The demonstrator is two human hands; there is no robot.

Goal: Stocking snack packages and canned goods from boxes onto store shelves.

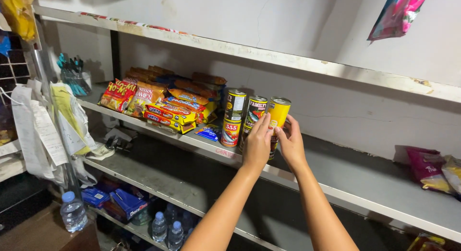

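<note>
- Both forearms reach up and forward from the bottom edge toward the middle shelf, wrists nearly level, hands close together.
- The left hand shows its back to the camera, fingers pointing up and pressed against the front of the stacked cans; its fingertips lie on the lower part of the dark-labelled top can.
- The right hand stands just beside it, thumb and fingers curled around the lower part of the yellow can, grasping it.
- Whether the left hand clasps a can or merely rests flat on it, I cannot tell (the palm side is hidden).
- The yellow can stands upright at the right end of the top row, on another can that the hands mostly cover.
- A red can sits at the left of the stack near the shelf's front edge.
- Noodle packets lie well to the left on the same shelf.
- Water bottles stand on the floor below.
</note>
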